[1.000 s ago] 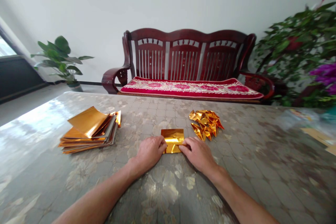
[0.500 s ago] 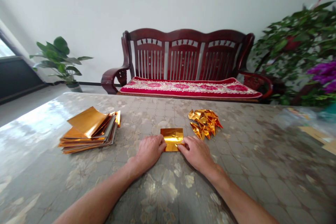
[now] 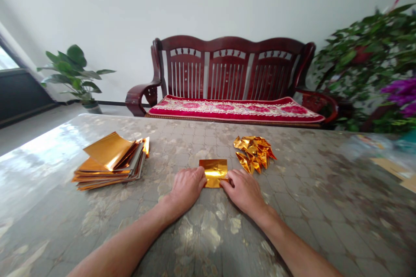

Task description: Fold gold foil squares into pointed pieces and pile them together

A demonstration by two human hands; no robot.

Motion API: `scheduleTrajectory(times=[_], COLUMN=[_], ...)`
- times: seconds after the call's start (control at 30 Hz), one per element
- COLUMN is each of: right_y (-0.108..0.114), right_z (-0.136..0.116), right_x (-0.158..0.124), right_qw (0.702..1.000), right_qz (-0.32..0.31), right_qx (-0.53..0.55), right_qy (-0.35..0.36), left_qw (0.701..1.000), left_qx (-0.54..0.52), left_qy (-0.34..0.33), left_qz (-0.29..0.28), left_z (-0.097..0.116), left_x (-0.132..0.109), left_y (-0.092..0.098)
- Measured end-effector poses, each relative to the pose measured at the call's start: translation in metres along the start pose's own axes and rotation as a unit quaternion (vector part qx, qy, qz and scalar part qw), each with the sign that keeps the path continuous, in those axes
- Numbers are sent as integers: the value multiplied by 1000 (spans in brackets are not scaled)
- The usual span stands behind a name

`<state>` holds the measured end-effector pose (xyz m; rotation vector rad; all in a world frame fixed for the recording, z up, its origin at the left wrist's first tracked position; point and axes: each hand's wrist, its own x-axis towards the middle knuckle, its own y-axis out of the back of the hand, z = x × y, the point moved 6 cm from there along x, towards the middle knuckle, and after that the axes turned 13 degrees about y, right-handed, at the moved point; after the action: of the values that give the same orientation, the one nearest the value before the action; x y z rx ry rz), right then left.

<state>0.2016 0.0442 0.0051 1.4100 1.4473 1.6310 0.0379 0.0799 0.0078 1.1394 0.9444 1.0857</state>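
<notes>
A small square of crinkled gold foil paper [image 3: 213, 173] lies flat on the table in front of me. My left hand [image 3: 186, 189] presses its fingertips against the sheet's left edge. My right hand [image 3: 243, 191] holds the right edge between its fingers and thumb. Its lower edge is partly hidden by my fingers. Behind and to the right sits a loose pile of folded gold foil pieces [image 3: 255, 153]. Further left lies a stack of flat gold and copper sheets [image 3: 110, 162], its top sheet curling upward.
The table [image 3: 302, 207] has a glossy, mottled grey top with a glare at the left. Beyond its far edge stand a dark red wooden bench [image 3: 227, 69] with a red cushion, a potted plant [image 3: 73, 71] and leafy plants with purple flowers [image 3: 367, 60].
Both hands stay on the foil square, with only slight shifts of the fingers. The piles on the table have not moved.
</notes>
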Motion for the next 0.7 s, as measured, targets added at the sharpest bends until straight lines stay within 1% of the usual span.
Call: scheduleTrajectory(times=[0.13,0.3,0.37,0.43,0.53,0.63,0.7], right_y=[0,-1,-1,-2,-3,0,4], right_z=[0,0,1,2,4,2,-3], right_x=[0,0,0,0,-1,-2,-3], right_qw=[1000,1000,1000,999,998,998,998], right_qz=[7,6,2,0,7,31,44], right_qx=[0,1,9,23,50,55,39], right_qy=[1,-6,-14,-22,-32,-20,10], left_qw=[1000,1000,1000,999,994,987,983], left_qx=[2,4,4,-2,-17,-21,-15], left_qy=[0,-11,-20,-34,-77,-144,-175], left_qz=[-8,-3,8,35,73,60,46], left_z=[1,1,0,0,1,5,9], left_x=[0,1,0,-1,-3,-6,-10], left_y=[-3,-3,-1,2,3,-3,-6])
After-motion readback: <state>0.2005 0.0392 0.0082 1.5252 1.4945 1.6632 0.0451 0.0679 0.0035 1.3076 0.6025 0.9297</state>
